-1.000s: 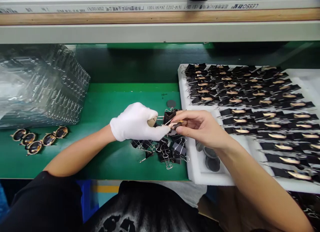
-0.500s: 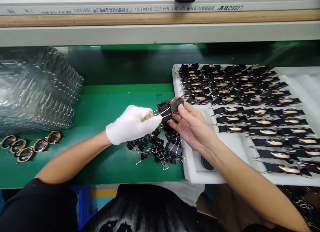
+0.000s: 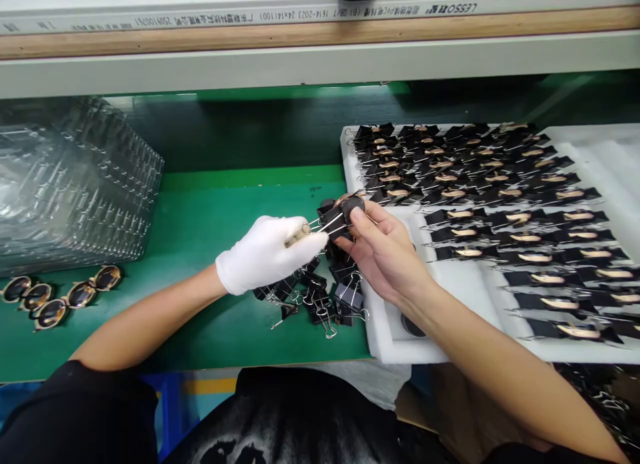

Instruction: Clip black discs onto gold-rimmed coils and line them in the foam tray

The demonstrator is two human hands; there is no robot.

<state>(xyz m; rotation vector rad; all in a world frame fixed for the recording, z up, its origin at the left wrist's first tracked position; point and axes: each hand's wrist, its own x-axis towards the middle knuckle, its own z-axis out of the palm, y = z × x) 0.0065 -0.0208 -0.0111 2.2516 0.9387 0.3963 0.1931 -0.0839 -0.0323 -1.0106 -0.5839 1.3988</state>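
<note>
My left hand [image 3: 273, 251], in a white glove, pinches the wire handles of a black binder clip [image 3: 334, 219]. The clip's body points right, against round gold-rimmed sunglasses [image 3: 349, 199]. Bare, my right hand [image 3: 383, 251] grips the sunglasses between thumb and fingers, with a dark round piece [image 3: 355, 209] under the thumb. How far the clip's jaws reach over the rim is hidden by the fingers. Below both hands, loose black binder clips [image 3: 320, 297] lie in a heap on the green table [image 3: 210, 331].
To the right, a white foam tray [image 3: 393, 351] bears rows of clipped gold-rimmed pieces [image 3: 520, 217]. Several round sunglasses [image 3: 53, 312] lie at the left, before a stack of clear plastic trays [image 3: 75, 191]. A pale beam [image 3: 300, 71] crosses above the table's back.
The binder clip and the sunglasses have come closer together, and the clip now overlaps the rim. My left hand has shifted slightly right; the round piece has turned a little.
</note>
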